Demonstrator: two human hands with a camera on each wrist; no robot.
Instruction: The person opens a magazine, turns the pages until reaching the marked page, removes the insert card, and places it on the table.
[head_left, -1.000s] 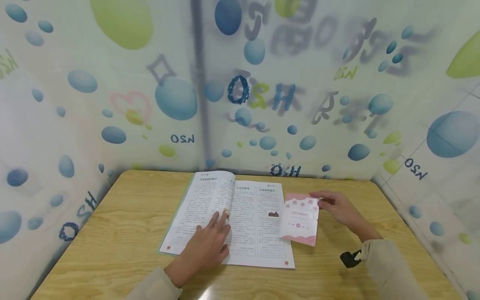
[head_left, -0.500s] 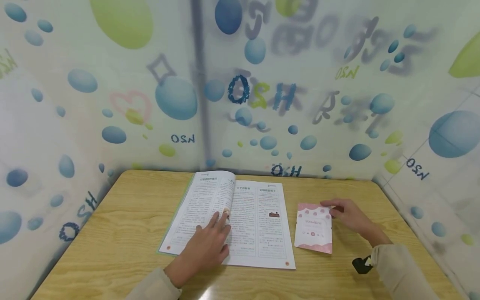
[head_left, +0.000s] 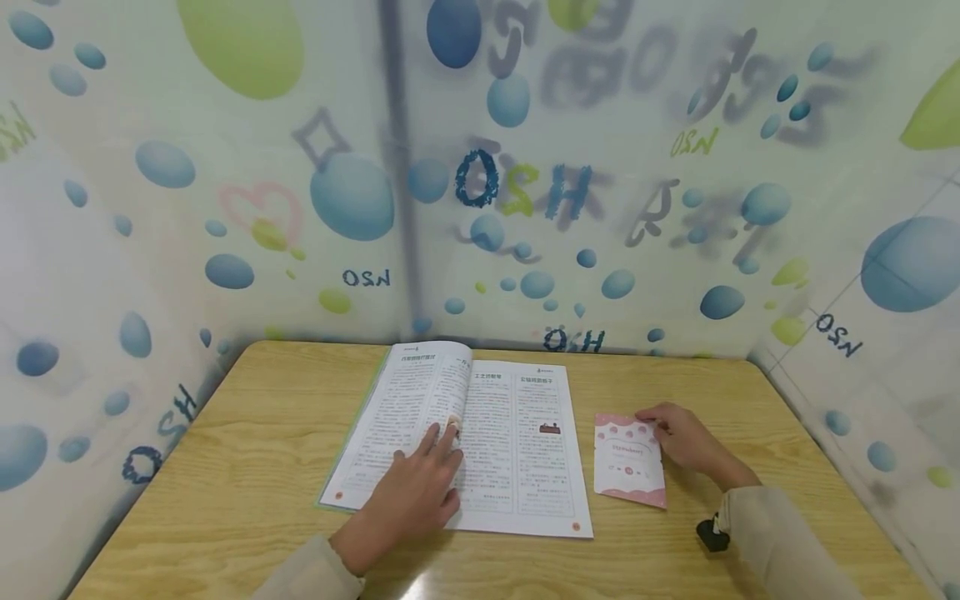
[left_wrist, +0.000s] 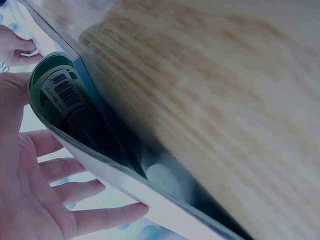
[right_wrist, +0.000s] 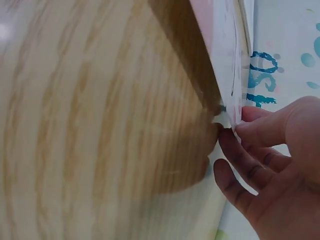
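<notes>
An open magazine (head_left: 547, 487) with printed text columns lies on the table, its left pages bowed up near the spine. My left hand (head_left: 412, 492) rests on it with fingers extended, fingertips by the small picture near the fold. In the left wrist view the magazine's curled edge (left_wrist: 120, 172) runs past the spread fingers, and a barcode (left_wrist: 65, 90) shows on its green cover. To the right, my right hand (head_left: 686, 442) pinches the upper right corner of a flat pink and white packet (head_left: 628, 475) with strawberry print. The right wrist view shows thumb and fingertips at the packet's edge (right_wrist: 227, 65).
The wood-grain table (head_left: 225, 467) carries the magazine and the packet. Behind it stands a pale wall (head_left: 637, 275) with blue and green drops, and side walls close in left and right. A small black object (head_left: 712, 535) sits at the right sleeve's cuff.
My right hand has drawn the packet rightward and toward me, off the magazine's right edge, and it is now beside the magazine. The left hand has stayed in place.
</notes>
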